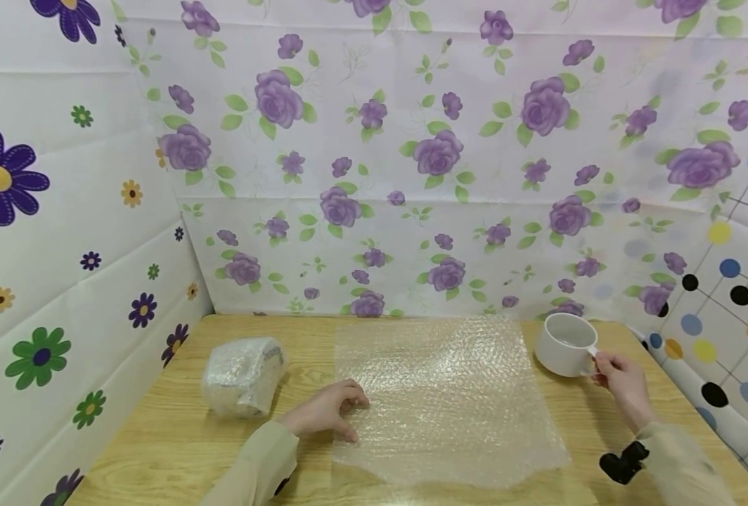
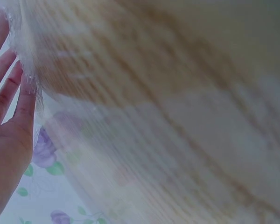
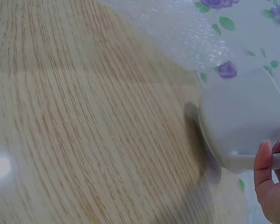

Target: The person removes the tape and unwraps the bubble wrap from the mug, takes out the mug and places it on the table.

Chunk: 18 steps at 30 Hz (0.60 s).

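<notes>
At the table's right side my right hand (image 1: 623,383) pinches the handle of a white mug (image 1: 564,348), which stands upright with its opening facing up. The right wrist view shows thumb and fingers on that handle, with the mug (image 3: 245,116) close over the wood. A sheet of bubble wrap (image 1: 443,400) lies spread flat on the middle of the table. My left hand (image 1: 326,409) is at the sheet's left edge, fingers loosely bent and parted. In the left wrist view the fingertips of the left hand (image 2: 11,112) touch the clear plastic.
A bundle wrapped in bubble wrap (image 1: 244,376) sits on the left of the wooden table (image 1: 159,450). Flower-patterned sheeting (image 1: 380,176) rises behind the table's back edge, and patterned sheets stand at both sides.
</notes>
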Available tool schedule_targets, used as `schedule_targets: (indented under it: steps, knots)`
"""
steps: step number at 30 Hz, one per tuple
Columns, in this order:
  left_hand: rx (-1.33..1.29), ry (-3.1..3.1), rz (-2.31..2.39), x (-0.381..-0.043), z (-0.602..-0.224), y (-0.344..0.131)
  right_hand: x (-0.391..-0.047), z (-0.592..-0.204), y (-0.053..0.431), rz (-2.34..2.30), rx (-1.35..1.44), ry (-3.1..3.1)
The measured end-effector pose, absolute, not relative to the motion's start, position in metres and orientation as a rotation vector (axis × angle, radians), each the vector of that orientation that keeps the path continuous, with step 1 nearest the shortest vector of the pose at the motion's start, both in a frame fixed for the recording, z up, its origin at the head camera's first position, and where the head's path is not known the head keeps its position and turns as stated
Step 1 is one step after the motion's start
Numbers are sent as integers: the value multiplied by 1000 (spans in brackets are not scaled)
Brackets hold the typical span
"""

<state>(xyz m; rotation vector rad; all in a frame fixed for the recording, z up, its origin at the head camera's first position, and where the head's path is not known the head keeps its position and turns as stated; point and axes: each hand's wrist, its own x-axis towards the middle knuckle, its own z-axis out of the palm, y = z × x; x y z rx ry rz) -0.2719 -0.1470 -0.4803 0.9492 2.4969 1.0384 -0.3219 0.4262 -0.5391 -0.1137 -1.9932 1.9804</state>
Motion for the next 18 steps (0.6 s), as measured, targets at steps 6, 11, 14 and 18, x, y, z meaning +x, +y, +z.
schedule_targets:
  steps: [6, 11, 14, 18]
  knots:
    - [952, 2495, 1036, -272, -480, -147, -322, -541, 423, 1968, -172, -1997]
    - [957, 2491, 1042, -272, -480, -146, -321, -541, 419, 1964, -219, -1986]
    - [958, 2489, 1043, -272, -480, -146, -321, -539, 417, 1982, -244, -1973]
    - [953, 2488, 1043, -272, -479, -146, -320, -535, 412, 1984, -264, -1970]
